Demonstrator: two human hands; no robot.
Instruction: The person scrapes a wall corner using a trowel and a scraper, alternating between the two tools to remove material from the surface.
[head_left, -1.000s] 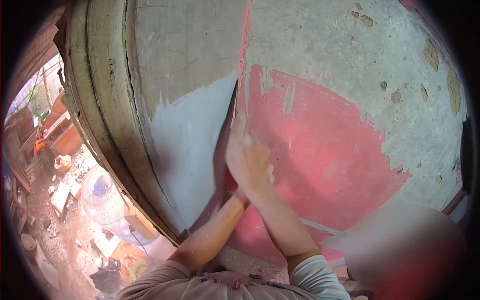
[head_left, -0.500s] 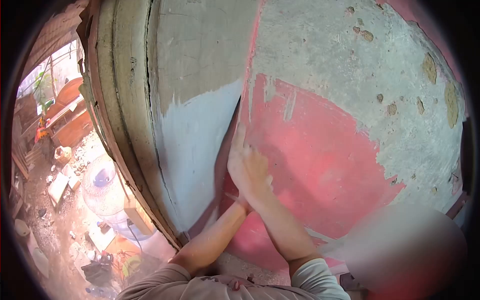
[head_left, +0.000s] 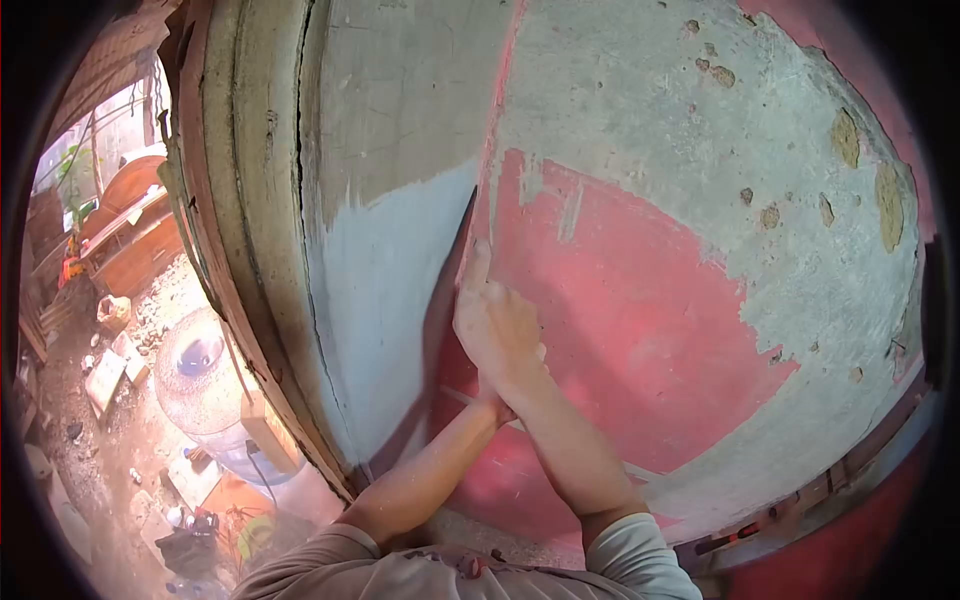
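Note:
My right hand [head_left: 497, 325] is against the wall near the corner, its index finger pointing up along the pink edge and its other fingers curled in. What it holds, if anything, is hidden. My left forearm crosses under my right wrist, and my left hand is mostly hidden behind it. Around my hands the wall carries a pink painted patch [head_left: 620, 300], with bare grey plaster [head_left: 630, 100] above and to the right. Left of the corner is a pale blue painted area [head_left: 385, 270], and a dark narrow gap or shadow runs between the two surfaces.
A weathered wooden post [head_left: 265, 180] stands at the left. Beyond it lie a large clear plastic bottle [head_left: 190, 400], a wooden block [head_left: 268, 430], orange-brown furniture [head_left: 135, 250] and rubble. At the lower right, a red-and-black object [head_left: 728, 540] lies on a ledge.
The blurred, rounded grey and red shape at the lower right has gone, exposing the ledge and a red surface. The view has shifted slightly; my hands remain in nearly the same place.

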